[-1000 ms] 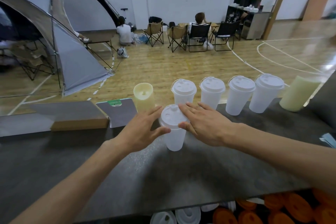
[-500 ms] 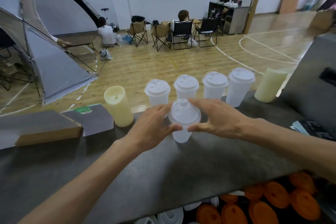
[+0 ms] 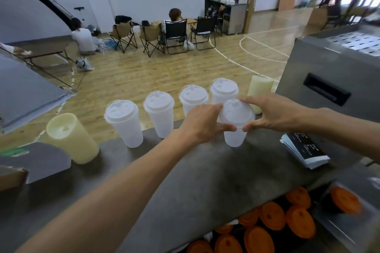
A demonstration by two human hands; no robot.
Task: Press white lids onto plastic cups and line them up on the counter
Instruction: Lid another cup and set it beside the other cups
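Half a second back the lidded cup (image 3: 236,123) sat in front of the middle of the row; now both hands hold it further toward 3 o'clock, just in front of the last lidded cup in the row (image 3: 223,92). The left hand (image 3: 202,123) curls its fingers round the rim from 9 o'clock and the right hand (image 3: 273,114) pinches it from 3 o'clock, thumb below and fingers arched over the lid (image 3: 238,112). The lid looks seated, so I judge the pressing done and the lining-up under way.

Four lidded cups stand along the far edge of the counter (image 3: 205,170), the furthest left (image 3: 124,121) next to a pale yellow cylinder (image 3: 72,137). A second yellow cylinder (image 3: 260,90) stands at 3 o'clock of the row (the gap between it and the last cup looks tight). The far edge drops to the floor right behind the row, so a push too far could tip a cup off. A steel machine (image 3: 333,80) and a stack of leaflets (image 3: 304,150) close off the right; open counter lies at 6 o'clock
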